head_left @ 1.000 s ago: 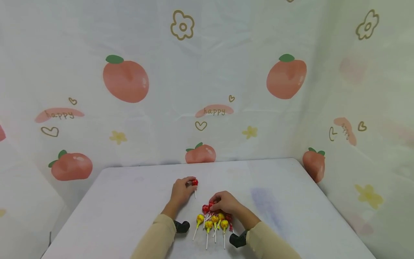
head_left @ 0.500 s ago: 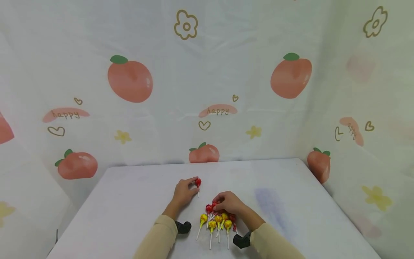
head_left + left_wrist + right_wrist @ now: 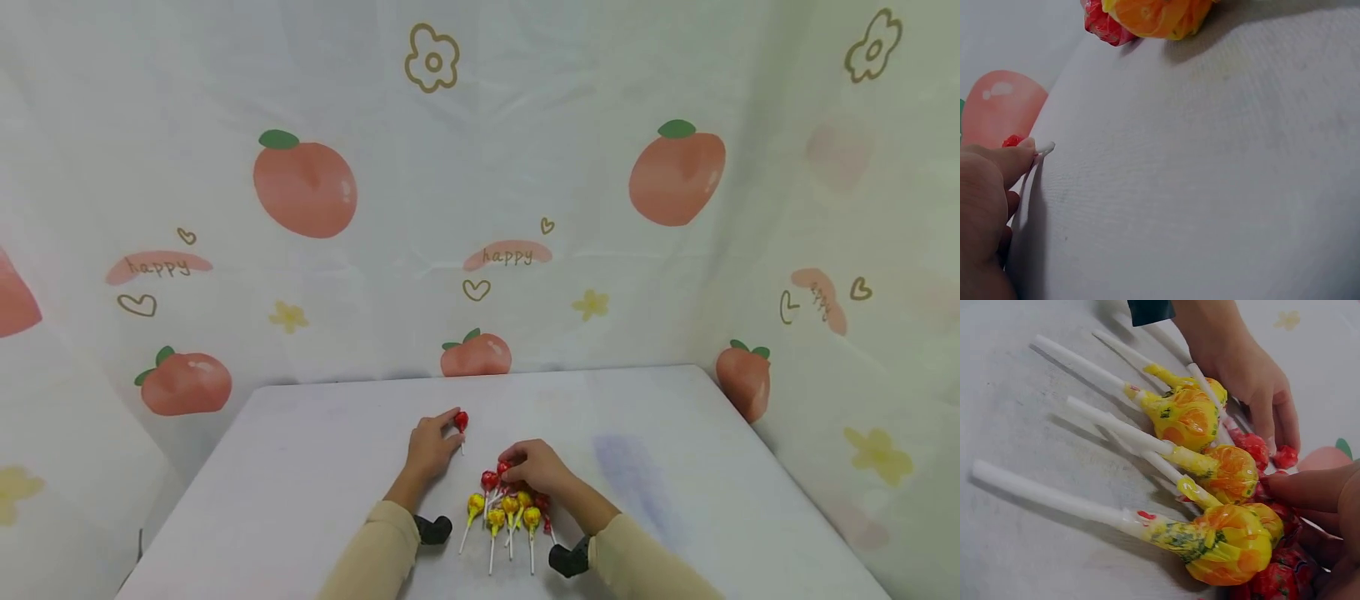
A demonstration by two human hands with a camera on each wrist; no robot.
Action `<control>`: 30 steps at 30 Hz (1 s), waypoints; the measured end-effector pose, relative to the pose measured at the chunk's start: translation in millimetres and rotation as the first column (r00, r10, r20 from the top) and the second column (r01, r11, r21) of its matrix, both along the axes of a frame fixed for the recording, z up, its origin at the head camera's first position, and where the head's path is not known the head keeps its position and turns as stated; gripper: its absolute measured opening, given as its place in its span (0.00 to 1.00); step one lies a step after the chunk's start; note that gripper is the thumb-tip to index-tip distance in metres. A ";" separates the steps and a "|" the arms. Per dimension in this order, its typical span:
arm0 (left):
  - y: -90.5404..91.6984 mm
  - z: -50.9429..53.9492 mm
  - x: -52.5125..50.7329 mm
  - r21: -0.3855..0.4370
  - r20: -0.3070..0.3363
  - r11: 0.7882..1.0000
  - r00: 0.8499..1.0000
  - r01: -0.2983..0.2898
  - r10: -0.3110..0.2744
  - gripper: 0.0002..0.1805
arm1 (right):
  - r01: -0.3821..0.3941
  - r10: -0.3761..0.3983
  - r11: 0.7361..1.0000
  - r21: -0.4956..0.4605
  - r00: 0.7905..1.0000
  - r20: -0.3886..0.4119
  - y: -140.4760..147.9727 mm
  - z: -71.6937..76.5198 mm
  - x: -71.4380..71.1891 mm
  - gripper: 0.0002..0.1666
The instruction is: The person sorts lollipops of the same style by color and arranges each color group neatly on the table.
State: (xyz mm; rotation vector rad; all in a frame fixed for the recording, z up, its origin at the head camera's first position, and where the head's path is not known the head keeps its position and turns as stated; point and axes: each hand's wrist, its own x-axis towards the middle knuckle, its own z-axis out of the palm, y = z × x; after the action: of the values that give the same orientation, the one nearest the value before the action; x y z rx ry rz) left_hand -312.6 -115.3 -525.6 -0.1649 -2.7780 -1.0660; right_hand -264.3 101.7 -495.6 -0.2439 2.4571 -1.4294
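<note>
In the head view my left hand (image 3: 431, 450) pinches a red-wrapped lollipop (image 3: 462, 421) between thumb and fingers near the table's back. The left wrist view shows only a bit of its red head (image 3: 1012, 141) and the white stick end past my thumb. My right hand (image 3: 546, 469) has thumb and fingertips round the head of another red lollipop (image 3: 504, 468) at the far side of a pile. Several yellow lollipops (image 3: 1225, 544) lie in front, sticks toward me. One more red lollipop (image 3: 489, 481) lies just left of my right fingertips. Other red ones are partly hidden under my right hand.
Everything lies on a white-covered table (image 3: 337, 475) with a bluish stain (image 3: 633, 475) to the right. A fruit-printed white curtain (image 3: 382, 208) stands behind and at the sides. A black wrist-worn device (image 3: 433, 530) sits on my left wrist, another (image 3: 570, 558) on my right.
The head view has turned slightly left, so the scene shifts right. Both hands keep their places and their lollipops, with only slight finger movement.
</note>
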 end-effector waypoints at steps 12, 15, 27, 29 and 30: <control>-1.4 0.6 1.7 0.031 0.021 0.999 0.999 -0.038 0.037 0.27 | 0.001 -0.001 1.000 0.020 1.000 -0.024 2.7 7.2 -9.9 0.14; -1.6 1.6 2.5 0.032 0.032 0.999 0.999 -0.023 0.022 0.29 | 0.000 0.001 0.999 0.034 1.000 -0.016 3.5 10.4 -13.8 0.15; -2.3 1.5 1.8 0.013 0.036 1.000 0.999 0.027 -0.028 0.30 | -0.021 0.027 0.998 0.062 0.995 -0.096 3.9 24.7 -32.7 0.16; -2.4 0.6 1.1 0.003 0.036 1.000 0.999 0.027 -0.027 0.31 | -0.020 0.026 0.998 0.053 0.994 -0.107 2.8 27.8 -36.4 0.17; -2.2 0.4 0.8 0.002 0.039 1.000 0.999 0.024 -0.024 0.31 | -0.018 0.024 0.999 0.049 0.993 -0.117 1.9 29.0 -38.1 0.17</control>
State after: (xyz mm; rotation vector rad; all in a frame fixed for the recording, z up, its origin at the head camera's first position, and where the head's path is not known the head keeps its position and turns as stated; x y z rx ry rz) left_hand -311.9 -117.5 -525.2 -0.1801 -2.8171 -1.0885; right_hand -302.5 103.6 -466.6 -0.3519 2.5706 -1.3819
